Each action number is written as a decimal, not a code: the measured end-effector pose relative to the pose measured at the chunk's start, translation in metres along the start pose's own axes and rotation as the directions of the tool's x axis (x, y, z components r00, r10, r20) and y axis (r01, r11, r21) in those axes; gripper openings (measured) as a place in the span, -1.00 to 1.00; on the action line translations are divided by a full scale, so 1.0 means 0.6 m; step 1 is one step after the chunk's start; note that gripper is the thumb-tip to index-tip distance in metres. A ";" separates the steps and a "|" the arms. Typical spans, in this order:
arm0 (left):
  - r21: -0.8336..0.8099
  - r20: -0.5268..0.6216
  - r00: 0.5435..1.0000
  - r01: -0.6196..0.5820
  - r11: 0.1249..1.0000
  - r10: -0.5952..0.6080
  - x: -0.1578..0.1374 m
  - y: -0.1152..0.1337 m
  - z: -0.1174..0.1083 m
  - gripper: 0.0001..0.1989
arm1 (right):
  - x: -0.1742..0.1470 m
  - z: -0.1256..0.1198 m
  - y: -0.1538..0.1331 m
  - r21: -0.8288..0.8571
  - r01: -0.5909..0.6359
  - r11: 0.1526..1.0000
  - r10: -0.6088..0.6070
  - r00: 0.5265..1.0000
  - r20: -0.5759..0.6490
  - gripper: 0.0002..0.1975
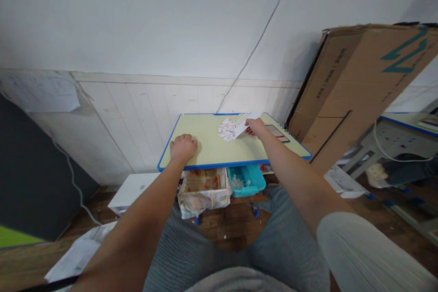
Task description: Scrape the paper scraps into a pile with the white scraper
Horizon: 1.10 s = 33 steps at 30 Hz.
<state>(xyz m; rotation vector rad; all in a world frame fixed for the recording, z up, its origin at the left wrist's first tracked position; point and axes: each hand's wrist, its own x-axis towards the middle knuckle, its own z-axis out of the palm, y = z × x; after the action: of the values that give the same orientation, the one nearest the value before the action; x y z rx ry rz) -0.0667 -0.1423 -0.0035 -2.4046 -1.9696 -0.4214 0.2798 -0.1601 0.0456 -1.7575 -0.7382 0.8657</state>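
Observation:
My right hand [256,127] is closed on a white sheet of paper [241,126] with printed lines, held tilted above the tabletop. The sheet's lower edge is at the right side of a pile of small white slips [226,130] with reddish marks; whether it touches them I cannot tell. My left hand [184,147] rests palm down at the left of the pale yellow table [208,148], its fingers loosely bent and nothing visible in them. A flat, dark-edged device like a tablet [278,133] lies to the right, partly behind my right forearm.
Under the tabletop sit a fabric-lined basket [205,200] and a turquoise bin [249,189] holding whitish bits. A tall cardboard box [356,82] leans at the right. Along the wall a cable [251,52] runs down behind the table. A white box [132,189] stands at the left.

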 end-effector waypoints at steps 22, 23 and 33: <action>-0.026 -0.016 1.000 0.020 0.999 -0.020 -0.001 0.003 -0.003 -0.42 | -0.074 0.032 0.131 0.095 0.140 0.986 -0.150 0.983 0.105 -0.51; -0.027 -0.017 1.000 0.021 0.999 -0.021 -0.001 0.003 -0.003 -0.42 | -0.074 0.025 0.133 0.098 0.138 0.986 -0.149 0.983 0.107 -0.51; -0.019 0.004 0.999 0.036 0.999 -0.036 -0.001 0.007 -0.010 -0.40 | -0.072 -0.019 0.151 0.126 0.149 0.981 -0.153 0.988 0.026 -0.55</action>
<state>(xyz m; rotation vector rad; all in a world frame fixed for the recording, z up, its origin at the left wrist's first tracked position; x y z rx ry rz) -0.0639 -0.1447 0.0030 -2.3854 -2.0225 -0.4390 0.2729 -0.2288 -0.0279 -1.5589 -0.8127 0.8235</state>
